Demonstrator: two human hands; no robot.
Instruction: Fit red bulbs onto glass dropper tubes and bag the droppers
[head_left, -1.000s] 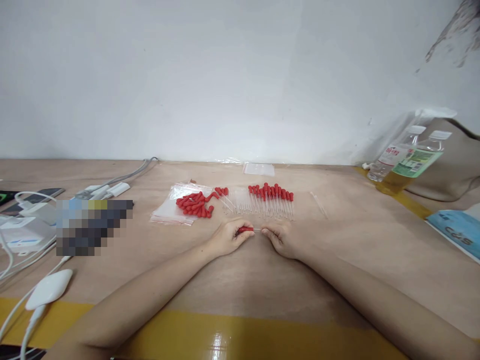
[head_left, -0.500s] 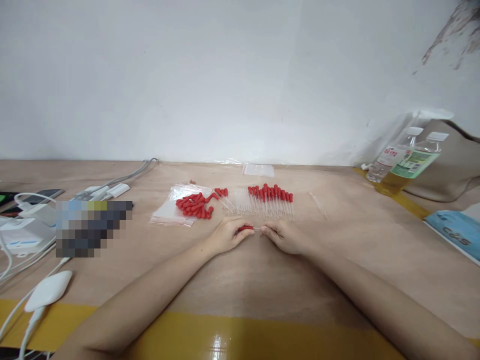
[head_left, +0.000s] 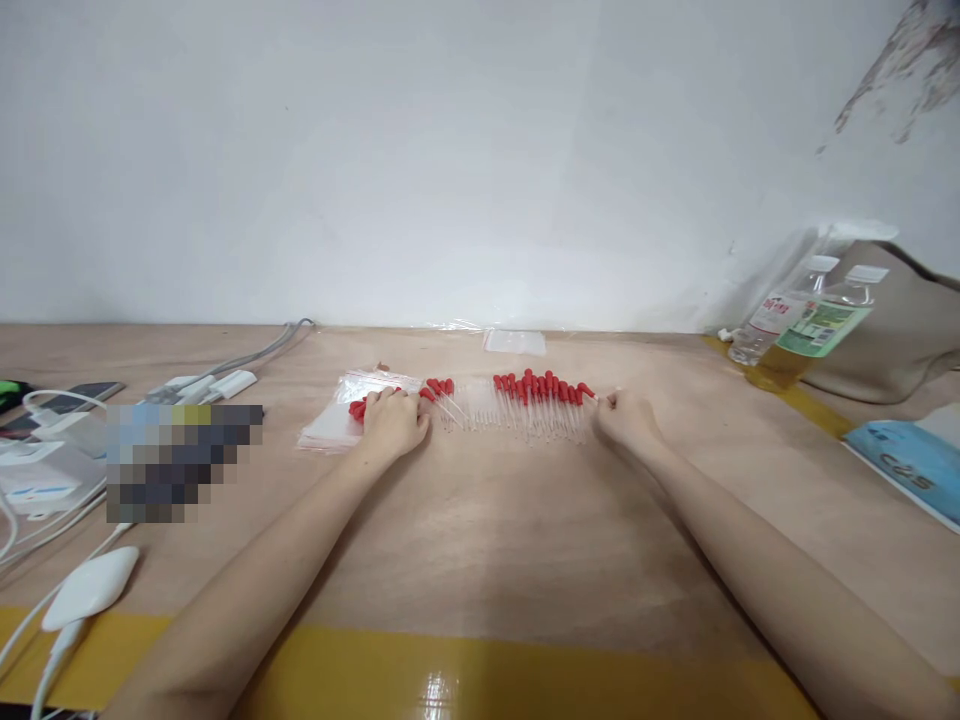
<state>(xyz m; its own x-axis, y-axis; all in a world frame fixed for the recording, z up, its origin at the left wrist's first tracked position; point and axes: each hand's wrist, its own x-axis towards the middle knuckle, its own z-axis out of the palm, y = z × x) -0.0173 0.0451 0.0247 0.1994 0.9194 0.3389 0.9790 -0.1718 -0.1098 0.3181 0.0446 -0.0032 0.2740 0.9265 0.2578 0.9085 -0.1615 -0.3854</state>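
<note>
Dozens of red-bulbed droppers (head_left: 536, 398) lie at 12 o'clock — your right hand (head_left: 626, 420) pinches one at the row's end; your left hand (head_left: 391, 422) covers loose red bulbs (head_left: 358, 407), fingers curled.

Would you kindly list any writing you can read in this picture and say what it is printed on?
"C2S", roughly, in white letters on the blue packet at the right edge; the reading is uncertain.
Red-and-white label on the clear bottle: print too blurred to read.
Green label on the second bottle: too blurred to read.

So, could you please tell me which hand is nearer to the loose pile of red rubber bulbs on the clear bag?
Left. The left hand rests on the pile of red rubber bulbs; the right hand is beyond the dropper row.
</note>
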